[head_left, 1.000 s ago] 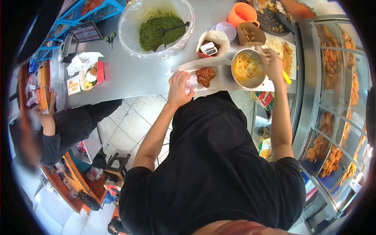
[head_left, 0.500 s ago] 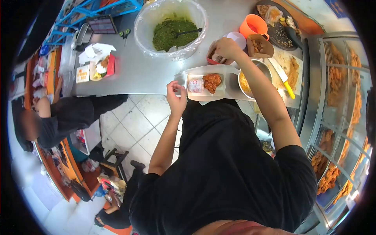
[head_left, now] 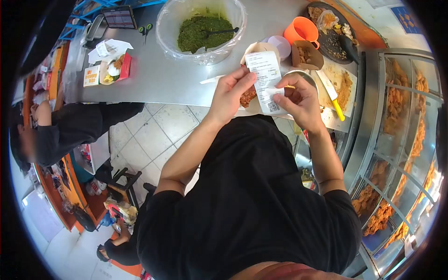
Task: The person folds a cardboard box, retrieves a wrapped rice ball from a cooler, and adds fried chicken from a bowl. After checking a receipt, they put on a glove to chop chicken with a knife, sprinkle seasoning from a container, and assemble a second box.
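Receipt sits pinched between your two hands above the counter's front edge: left hand fingers clamp its left margin, right hand fingers close on its lower right. Keep it taut and flat, clear of the sauced chicken beneath, so print stays clean. Paper is white, long, printed, with a code block near the bottom. Steel counter carries a bag of green leaves.
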`<state>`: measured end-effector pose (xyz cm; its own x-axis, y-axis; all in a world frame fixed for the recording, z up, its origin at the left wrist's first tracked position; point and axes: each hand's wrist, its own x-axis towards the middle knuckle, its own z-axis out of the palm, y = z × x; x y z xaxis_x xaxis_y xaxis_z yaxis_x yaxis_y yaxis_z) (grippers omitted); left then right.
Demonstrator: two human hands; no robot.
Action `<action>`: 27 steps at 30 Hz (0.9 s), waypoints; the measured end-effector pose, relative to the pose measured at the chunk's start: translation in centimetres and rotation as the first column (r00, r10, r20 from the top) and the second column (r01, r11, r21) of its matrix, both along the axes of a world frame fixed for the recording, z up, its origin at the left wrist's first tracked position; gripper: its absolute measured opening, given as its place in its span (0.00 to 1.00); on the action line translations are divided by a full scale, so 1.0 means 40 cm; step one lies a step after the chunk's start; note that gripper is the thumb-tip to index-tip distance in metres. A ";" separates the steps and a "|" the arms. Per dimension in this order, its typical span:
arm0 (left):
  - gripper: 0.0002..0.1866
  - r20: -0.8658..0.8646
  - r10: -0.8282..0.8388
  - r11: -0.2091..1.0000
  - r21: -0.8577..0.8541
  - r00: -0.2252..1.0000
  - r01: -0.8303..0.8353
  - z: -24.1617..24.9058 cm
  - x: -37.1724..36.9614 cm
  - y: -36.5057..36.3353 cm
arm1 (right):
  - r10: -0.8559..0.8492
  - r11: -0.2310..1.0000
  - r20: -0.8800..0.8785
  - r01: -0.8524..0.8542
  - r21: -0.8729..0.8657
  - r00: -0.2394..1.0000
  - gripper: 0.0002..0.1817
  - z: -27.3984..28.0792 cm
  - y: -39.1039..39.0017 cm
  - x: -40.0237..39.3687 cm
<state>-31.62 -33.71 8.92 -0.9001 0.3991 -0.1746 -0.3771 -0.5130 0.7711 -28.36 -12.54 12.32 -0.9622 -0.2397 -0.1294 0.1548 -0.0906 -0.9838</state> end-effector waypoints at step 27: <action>0.25 -0.083 0.100 0.988 -0.108 0.992 -0.109 0.027 -0.046 0.024 | -0.034 0.999 -0.066 0.036 0.029 0.997 0.14 -0.042 0.004 0.027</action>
